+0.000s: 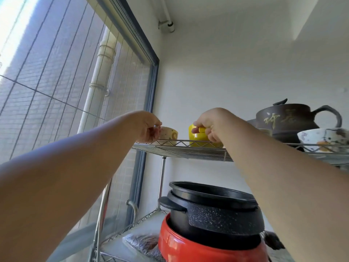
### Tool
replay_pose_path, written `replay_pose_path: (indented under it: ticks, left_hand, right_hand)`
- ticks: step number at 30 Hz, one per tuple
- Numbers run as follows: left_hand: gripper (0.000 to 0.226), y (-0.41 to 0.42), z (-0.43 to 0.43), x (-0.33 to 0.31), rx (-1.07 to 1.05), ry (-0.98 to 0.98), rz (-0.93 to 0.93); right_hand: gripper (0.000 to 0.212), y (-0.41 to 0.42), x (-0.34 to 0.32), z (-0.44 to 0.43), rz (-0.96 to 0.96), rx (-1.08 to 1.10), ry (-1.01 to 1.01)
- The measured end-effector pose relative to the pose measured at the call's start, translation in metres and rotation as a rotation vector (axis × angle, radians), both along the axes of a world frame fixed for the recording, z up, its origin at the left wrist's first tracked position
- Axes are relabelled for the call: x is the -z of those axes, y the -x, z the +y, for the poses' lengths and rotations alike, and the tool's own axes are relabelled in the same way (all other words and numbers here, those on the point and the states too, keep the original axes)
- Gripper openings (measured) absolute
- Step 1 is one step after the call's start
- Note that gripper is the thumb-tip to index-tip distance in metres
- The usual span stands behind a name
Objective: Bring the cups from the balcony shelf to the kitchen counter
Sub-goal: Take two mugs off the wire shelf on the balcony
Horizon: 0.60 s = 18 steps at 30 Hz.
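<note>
- Balcony wire shelf (pixel 188 151) carried both cups at its left end, within reach
- Left hand (pixel 146 127) pinched cream cup (pixel 169 133) by its handle
- Right hand (pixel 209 122) gripped yellow cup (pixel 196 138) by its handle, ready to lift

A metal wire shelf (pixel 190 151) stands by the window, held up on thin silver poles. On its top level sit two cups close together near the left end. The cream cup (pixel 169 134) has yellow spots, and the yellow cup (pixel 197 138) is just to its right. Farther right on the same level sits a big brown teapot (pixel 289 121) with pale writing on its side. A white bowl (pixel 323 138) with painted marks sits in front of the teapot, at the right edge. On the level below stands a red pot (pixel 198 246) with a black speckled pot (pixel 217 210) sitting inside it. A see-through bag (pixel 140 242) of something brown lies beside the red pot on its left.
</note>
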<state>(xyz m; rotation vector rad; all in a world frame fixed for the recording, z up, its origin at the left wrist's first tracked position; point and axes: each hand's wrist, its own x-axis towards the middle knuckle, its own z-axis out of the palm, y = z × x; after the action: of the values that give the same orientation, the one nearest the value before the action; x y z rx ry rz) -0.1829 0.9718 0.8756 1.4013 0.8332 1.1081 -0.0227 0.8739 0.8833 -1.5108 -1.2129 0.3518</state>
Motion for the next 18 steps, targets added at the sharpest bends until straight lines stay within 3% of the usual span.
replay_pose_path:
  ticks: [2, 5, 7, 14, 18]
  left_hand:
    - [0.028, 0.000, -0.001, 0.000, 0.014, 0.004, 0.008]
    - [0.028, -0.002, -0.004, 0.000, 0.033, -0.005, -0.016]
    - [0.028, -0.005, -0.007, 0.002, 0.041, -0.019, -0.058]
    - [0.024, -0.010, -0.030, 0.003, -0.043, -0.096, -0.169]
    - [0.034, -0.003, -0.048, 0.004, -0.107, -0.168, -0.198]
  right_hand:
    - [0.034, -0.008, -0.006, -0.005, 0.005, -0.002, 0.119]
    - [0.020, -0.017, -0.013, -0.013, 0.052, -0.074, 0.175]
    - [0.022, -0.021, -0.013, -0.017, 0.082, -0.106, 0.193]
    - [0.020, -0.028, -0.004, -0.023, 0.091, -0.126, 0.090]
    - [0.018, -0.036, 0.004, -0.030, 0.044, -0.093, 0.021]
